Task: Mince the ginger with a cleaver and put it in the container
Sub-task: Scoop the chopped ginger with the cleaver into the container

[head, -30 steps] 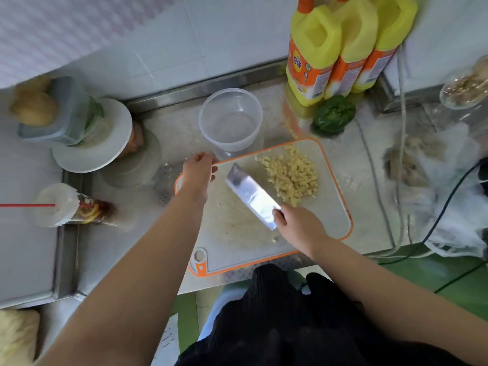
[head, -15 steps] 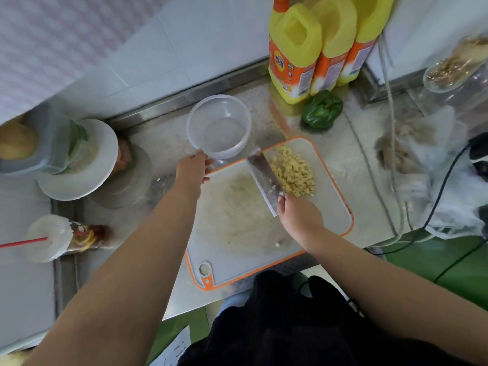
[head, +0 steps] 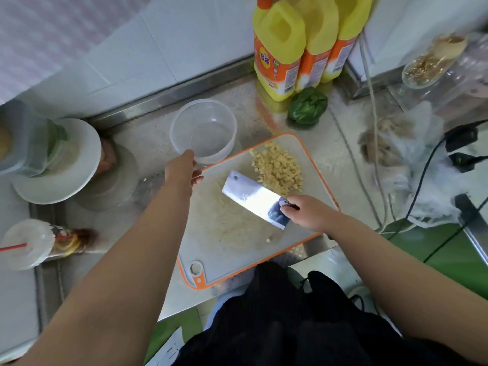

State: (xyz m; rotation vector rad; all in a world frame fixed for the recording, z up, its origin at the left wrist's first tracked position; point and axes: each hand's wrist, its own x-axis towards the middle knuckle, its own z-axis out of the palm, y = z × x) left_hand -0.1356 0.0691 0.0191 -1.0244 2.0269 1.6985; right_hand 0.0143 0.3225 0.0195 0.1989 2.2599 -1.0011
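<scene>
Pale minced ginger (head: 277, 171) sits heaped on the board's far right corner. The shiny cleaver (head: 254, 199) tilts just beside it. The clear round container (head: 203, 130) stands empty behind.

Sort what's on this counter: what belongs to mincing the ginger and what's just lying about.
For the job: minced ginger, cleaver, cutting board, clear container.

Lying about: yellow bottles, green pepper, drink cup with straw, white plate, plastic bag.
</scene>
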